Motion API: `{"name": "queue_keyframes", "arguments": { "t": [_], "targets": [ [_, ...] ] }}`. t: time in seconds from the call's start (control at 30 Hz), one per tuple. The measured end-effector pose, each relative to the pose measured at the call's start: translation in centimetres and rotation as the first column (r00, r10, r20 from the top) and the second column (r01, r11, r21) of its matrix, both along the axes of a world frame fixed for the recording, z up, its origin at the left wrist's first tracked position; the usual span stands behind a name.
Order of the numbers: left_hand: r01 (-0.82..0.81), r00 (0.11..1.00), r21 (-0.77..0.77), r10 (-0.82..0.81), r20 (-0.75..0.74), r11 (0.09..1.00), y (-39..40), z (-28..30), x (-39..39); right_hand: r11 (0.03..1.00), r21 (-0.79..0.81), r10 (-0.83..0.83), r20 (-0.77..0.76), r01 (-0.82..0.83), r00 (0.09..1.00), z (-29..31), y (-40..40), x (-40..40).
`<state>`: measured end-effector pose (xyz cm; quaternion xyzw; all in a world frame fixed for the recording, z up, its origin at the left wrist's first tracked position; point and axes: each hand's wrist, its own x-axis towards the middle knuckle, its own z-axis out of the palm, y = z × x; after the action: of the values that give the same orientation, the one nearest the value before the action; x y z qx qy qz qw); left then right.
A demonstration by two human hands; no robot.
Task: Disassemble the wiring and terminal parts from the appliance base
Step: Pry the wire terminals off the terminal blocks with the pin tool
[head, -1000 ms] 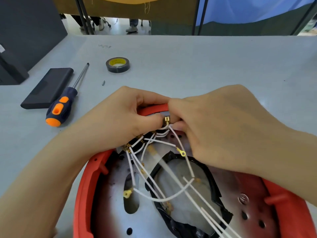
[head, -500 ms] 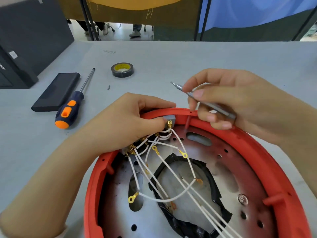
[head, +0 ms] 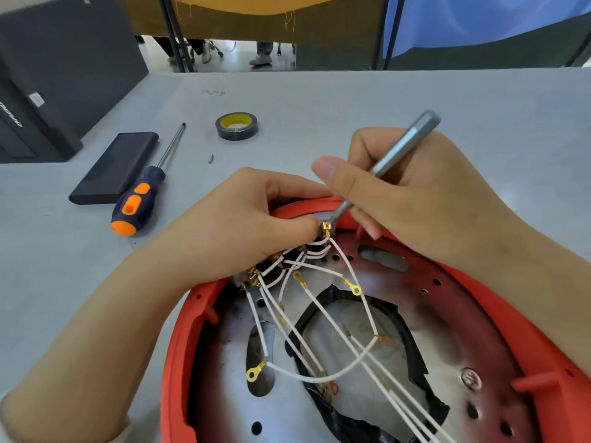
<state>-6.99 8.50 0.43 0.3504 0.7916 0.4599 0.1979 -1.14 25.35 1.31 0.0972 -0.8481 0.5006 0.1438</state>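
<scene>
The red appliance base is lying on the grey worktop at the lower centre, its open inside facing up, with white wires fanning from its twelve o'clock rim toward six o'clock. The left hand is reaching in from eight o'clock, its fingers pinching a small grey terminal block at the rim, where a brass terminal is showing. The right hand, coming from four o'clock, is gripping a slim grey metal tool like a pen, its tip touching the block just above the terminal. At ten o'clock of the base, an orange-and-blue screwdriver is lying beside a flat black case. A roll of black tape is sitting at eleven o'clock, well apart.
</scene>
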Motion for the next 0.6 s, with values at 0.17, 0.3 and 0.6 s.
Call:
{"name": "queue_keyframes", "arguments": {
  "t": [0.17, 0.3, 0.6],
  "targets": [
    [0.004, 1.000, -0.026, -0.004, -0.004, 1.000, -0.06, -0.05, 0.00, 0.998, 0.005, -0.061, 0.016, 0.061, 0.998, -0.22, -0.24, -0.44],
    [-0.050, 0.998, -0.015, 0.051, 0.025, 0.999, -0.08, 0.02, -0.07, 0.994, -0.064, -0.088, 0.025, 0.090, 0.996, -0.23, 0.03, -0.71],
    [-0.016, 0.997, 0.002, 0.016, 0.069, 1.000, 0.08, 0.28, 0.27, 0.992, 0.016, -0.128, 0.004, 0.128, 0.992, -0.29, -0.04, -0.75]
  ]
}}
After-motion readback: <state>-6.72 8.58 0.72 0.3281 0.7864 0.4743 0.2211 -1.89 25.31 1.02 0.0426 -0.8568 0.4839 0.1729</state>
